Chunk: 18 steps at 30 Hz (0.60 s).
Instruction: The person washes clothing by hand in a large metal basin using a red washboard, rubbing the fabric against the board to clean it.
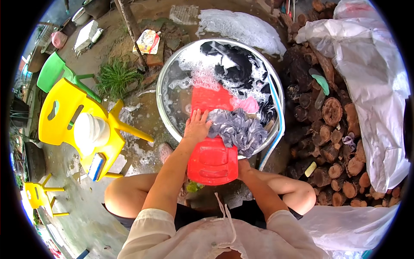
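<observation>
A red plastic washboard (212, 162) leans over the near rim of a round metal tub (165, 118), its far part dipping into sudsy water. My left hand (197, 124) lies across the board with its fingers spread, the thumb side touching a wet grey cloth (239, 128). That cloth is bunched on the board's right side and the tub rim. My right hand (245, 168) is at the right edge of the board, below the rim; its fingers are hidden. Foam surrounds black clothing (237, 69) and a pink cloth (247, 104) in the tub.
A white-and-blue hose (276, 106) hangs over the tub's right rim. Stacked logs (332, 111) under plastic sheeting (365, 64) stand right. Left, a yellow plastic chair (61, 119) carries a white bucket (92, 131) and a scrub brush (96, 166). A wooden pole (131, 29) rises beyond grass.
</observation>
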Available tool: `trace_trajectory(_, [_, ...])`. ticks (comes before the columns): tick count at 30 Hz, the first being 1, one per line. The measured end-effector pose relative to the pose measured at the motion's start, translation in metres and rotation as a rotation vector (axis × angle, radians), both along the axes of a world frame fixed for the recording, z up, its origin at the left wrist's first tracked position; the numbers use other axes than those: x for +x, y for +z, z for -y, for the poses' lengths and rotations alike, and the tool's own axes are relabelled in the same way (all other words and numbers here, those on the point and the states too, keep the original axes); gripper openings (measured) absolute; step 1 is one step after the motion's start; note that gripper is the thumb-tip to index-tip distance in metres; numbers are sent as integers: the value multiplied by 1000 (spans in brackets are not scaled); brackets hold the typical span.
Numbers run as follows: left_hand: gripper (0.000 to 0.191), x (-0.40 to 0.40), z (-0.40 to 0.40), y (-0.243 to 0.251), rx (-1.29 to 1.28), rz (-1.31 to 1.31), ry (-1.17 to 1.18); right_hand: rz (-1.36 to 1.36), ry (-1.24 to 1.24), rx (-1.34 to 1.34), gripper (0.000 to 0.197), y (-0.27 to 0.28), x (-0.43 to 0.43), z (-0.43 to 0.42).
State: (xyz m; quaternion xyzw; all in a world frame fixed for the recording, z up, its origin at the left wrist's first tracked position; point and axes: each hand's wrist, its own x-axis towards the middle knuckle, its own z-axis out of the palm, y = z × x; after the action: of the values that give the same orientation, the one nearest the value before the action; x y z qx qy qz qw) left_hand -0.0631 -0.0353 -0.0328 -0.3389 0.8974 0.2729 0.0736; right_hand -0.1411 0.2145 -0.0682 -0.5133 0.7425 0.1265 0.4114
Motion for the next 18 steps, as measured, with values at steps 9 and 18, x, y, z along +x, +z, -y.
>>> trace_trajectory(9, [56, 5, 2, -8, -26, -34, 2, -87, 20, 6, 52, -8, 0, -8])
trace_trajectory(18, [57, 10, 6, -6, 22, -19, 13, -150, -31, -223, 55, 4, 7, -13])
